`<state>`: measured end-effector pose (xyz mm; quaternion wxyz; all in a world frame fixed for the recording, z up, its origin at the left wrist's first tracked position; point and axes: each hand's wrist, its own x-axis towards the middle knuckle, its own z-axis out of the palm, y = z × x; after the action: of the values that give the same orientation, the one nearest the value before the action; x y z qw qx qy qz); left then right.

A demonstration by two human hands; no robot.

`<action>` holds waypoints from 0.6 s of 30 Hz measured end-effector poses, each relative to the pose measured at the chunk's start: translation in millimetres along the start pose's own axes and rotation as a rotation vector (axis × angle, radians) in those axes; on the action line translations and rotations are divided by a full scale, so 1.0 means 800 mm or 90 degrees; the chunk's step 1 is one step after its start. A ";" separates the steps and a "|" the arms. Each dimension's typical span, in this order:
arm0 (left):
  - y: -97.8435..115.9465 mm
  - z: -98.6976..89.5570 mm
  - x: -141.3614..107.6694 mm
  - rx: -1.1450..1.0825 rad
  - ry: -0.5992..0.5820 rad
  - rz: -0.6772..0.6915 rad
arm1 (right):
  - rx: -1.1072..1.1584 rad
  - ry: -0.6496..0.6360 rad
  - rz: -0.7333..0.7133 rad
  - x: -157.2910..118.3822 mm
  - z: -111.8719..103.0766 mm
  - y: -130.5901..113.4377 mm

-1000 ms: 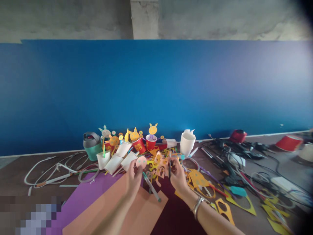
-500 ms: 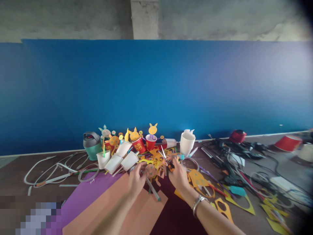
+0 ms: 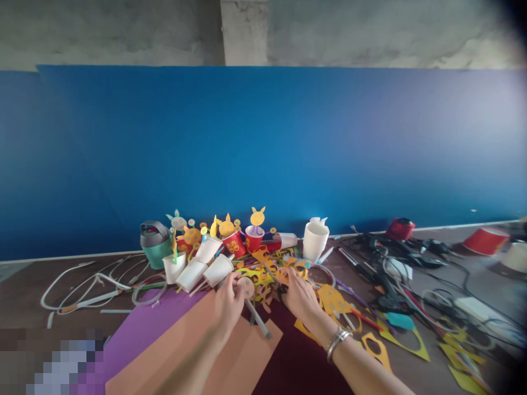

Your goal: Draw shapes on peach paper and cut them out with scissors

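A round paper disc point(image 3: 246, 287) is being pinched by the left hand point(image 3: 228, 307). The right hand point(image 3: 298, 299) is being lowered beside the disc onto orange paper cutouts point(image 3: 290, 272); its grip cannot be told.

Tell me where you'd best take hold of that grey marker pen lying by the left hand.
Pinch the marker pen around its lower half, coming from above on the side of the right hand. That part seems to lie free on the tan card, while its upper end runs in beside the left hand and the paper disc.
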<state>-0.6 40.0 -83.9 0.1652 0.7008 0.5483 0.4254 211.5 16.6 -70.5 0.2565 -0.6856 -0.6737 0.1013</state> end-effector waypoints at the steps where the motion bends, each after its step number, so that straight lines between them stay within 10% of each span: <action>1: 0.000 0.000 0.000 -0.012 0.014 0.005 | 0.007 -0.007 0.013 0.001 -0.001 0.003; 18: -0.001 0.001 -0.001 -0.105 0.066 0.000 | 0.093 -0.006 0.029 0.020 0.001 0.023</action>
<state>-0.6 39.9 -84.7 0.1934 0.6621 0.5192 0.5047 228.1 33.2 -77.0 0.3005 -0.6795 -0.6501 0.1592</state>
